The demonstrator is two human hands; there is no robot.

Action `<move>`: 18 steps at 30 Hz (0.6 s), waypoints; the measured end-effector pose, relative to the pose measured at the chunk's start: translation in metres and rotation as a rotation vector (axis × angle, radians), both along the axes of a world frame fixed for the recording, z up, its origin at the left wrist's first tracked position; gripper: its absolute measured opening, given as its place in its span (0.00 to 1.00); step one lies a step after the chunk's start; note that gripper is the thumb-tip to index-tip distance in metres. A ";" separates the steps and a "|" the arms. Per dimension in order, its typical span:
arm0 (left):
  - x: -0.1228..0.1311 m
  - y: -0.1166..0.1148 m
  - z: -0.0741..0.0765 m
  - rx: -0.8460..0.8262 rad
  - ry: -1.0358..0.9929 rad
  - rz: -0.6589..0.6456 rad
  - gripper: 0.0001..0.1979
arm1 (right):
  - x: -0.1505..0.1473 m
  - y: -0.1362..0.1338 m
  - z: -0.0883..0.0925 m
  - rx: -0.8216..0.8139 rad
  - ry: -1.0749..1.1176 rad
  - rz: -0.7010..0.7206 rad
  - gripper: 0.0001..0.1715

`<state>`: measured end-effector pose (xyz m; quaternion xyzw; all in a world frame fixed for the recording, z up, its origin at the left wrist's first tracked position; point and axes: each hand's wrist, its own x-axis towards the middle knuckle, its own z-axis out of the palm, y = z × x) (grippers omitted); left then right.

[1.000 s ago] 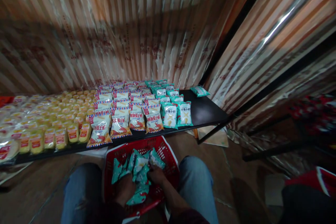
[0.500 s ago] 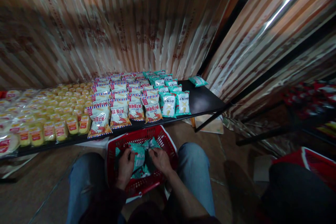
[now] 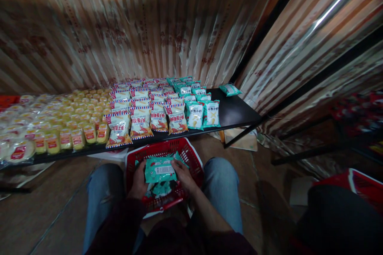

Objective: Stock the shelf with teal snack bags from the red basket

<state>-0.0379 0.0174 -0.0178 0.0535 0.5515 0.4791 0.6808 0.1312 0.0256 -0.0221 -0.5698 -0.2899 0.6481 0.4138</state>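
Note:
Between my two hands is a teal snack bag (image 3: pixel 161 169), its printed back with a pale label facing up. My left hand (image 3: pixel 139 180) closes on the bag's left end. My right hand (image 3: pixel 183 174) grips its right end, thumb on top. Both hands are over a red plastic basket (image 3: pixel 194 155) with a white rim, between my knees. More teal snack bags (image 3: pixel 163 189) lie in the basket beneath the held one. In front stand teal bags (image 3: pixel 195 115) in rows on a black shelf (image 3: pixel 231 107).
White-and-orange snack bags (image 3: pixel 177 118) stand in rows left of the teal ones, then yellow packaged cakes (image 3: pixel 77 138). One teal bag (image 3: pixel 229 89) lies apart at the shelf's back right. Another red basket (image 3: pixel 366 187) is at right, beside a dark rounded shape (image 3: pixel 338 219). Striped sheeting hangs behind.
The held teal bag has come up out of the pile and turned to lie flat lengthwise between both hands. My left hand has shifted slightly left and down. The view has shifted a little.

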 end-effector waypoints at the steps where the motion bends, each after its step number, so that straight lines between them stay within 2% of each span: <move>1: 0.002 0.000 0.000 0.004 -0.027 0.008 0.15 | 0.000 0.000 -0.002 -0.018 0.001 -0.038 0.32; 7: 0.007 -0.008 -0.003 0.007 -0.132 0.088 0.09 | -0.001 -0.002 -0.012 -0.029 -0.009 -0.084 0.30; 12: 0.012 -0.016 -0.007 0.022 -0.202 0.125 0.10 | -0.004 -0.011 -0.020 -0.026 -0.040 -0.104 0.28; 18: 0.007 -0.025 -0.002 0.054 -0.259 0.182 0.09 | -0.006 -0.022 -0.019 0.011 -0.005 -0.141 0.27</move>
